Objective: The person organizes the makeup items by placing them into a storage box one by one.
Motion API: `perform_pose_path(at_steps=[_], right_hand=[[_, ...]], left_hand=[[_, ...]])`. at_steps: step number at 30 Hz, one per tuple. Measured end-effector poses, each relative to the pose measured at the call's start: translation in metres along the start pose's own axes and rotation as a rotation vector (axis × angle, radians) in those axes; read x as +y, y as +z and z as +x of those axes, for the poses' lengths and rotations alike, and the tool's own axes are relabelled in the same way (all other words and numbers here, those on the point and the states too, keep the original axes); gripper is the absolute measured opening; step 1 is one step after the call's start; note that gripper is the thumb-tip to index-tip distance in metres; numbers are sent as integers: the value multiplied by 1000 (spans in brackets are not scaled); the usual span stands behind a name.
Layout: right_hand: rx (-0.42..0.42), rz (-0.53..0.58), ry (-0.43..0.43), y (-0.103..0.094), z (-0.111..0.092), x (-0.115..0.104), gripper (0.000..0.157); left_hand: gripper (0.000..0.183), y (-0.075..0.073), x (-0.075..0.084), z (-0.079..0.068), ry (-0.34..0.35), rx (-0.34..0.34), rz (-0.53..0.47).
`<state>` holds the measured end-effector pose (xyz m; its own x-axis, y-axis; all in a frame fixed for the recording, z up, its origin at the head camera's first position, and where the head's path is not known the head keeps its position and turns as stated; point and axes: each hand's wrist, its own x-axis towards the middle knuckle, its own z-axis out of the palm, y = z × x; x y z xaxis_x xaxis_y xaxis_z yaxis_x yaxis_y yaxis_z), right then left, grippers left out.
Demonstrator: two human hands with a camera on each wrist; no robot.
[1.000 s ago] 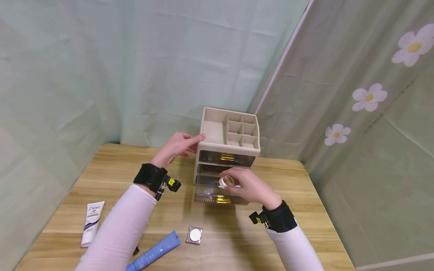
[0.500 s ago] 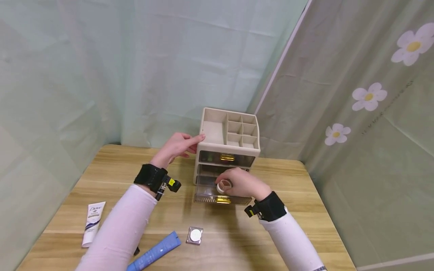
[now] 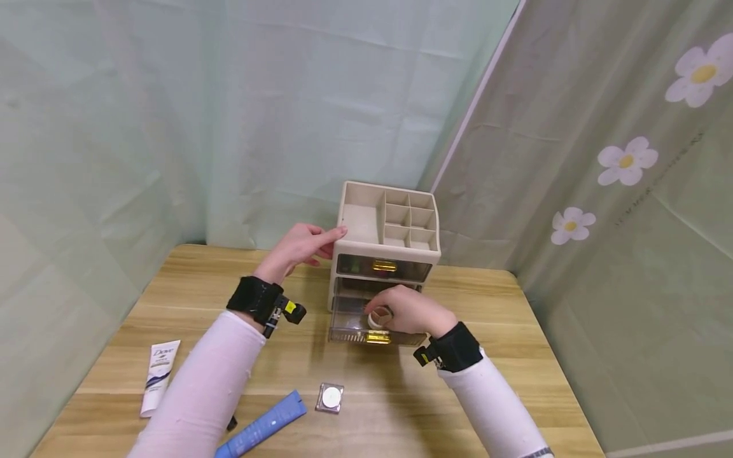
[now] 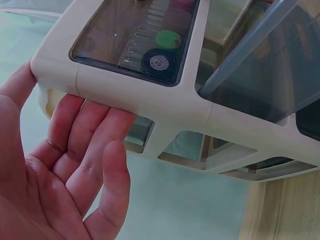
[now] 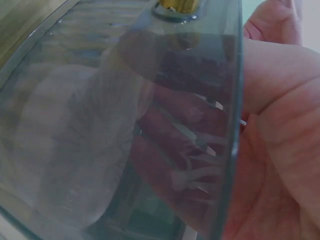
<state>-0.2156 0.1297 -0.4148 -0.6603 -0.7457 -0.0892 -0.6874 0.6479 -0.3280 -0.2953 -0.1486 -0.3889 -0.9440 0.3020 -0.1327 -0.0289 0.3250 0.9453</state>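
My left hand (image 3: 306, 247) braces a cream drawer organizer (image 3: 385, 249). Its thumb lies on the top edge, while in the left wrist view the fingers (image 4: 92, 127) rest against the side wall. Below the top drawer (image 3: 357, 265), a transparent drawer (image 3: 349, 321) with a gold handle is pulled out. Inside it, my right hand (image 3: 409, 308) pinches a round white-rimmed makeup compact (image 3: 376, 317) with tan sections. Through the clear drawer front in the right wrist view, the compact (image 5: 65, 150) appears as a pale disc, its fingers partly hidden by reflections.
Front left on the wooden table (image 3: 469, 407) lie a white Dove tube (image 3: 159, 378), a blue tube (image 3: 263, 425) and a small square case (image 3: 329, 397) with a white disc. A small dark item (image 3: 231, 423) is mostly hidden by my left sleeve. Curtains hang behind.
My right hand has moved slightly left and down into the open drawer with the compact, which has tilted so its sections show. My left hand has stayed put.
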Motion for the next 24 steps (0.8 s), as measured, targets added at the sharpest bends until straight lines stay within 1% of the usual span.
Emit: perform_pose_path(at_steps=[11,16,24], right_hand=[[-12,4,5,2,1,1,28],[-12,-1,9,3,1,3,26],[-30,17,31,3,1,3,29]], left_hand=[[75,1,2,-1,-1,-5,-3],[75,0,3,-2,-2,-10,2],[77,0,2,-1,-1,-17,-4]])
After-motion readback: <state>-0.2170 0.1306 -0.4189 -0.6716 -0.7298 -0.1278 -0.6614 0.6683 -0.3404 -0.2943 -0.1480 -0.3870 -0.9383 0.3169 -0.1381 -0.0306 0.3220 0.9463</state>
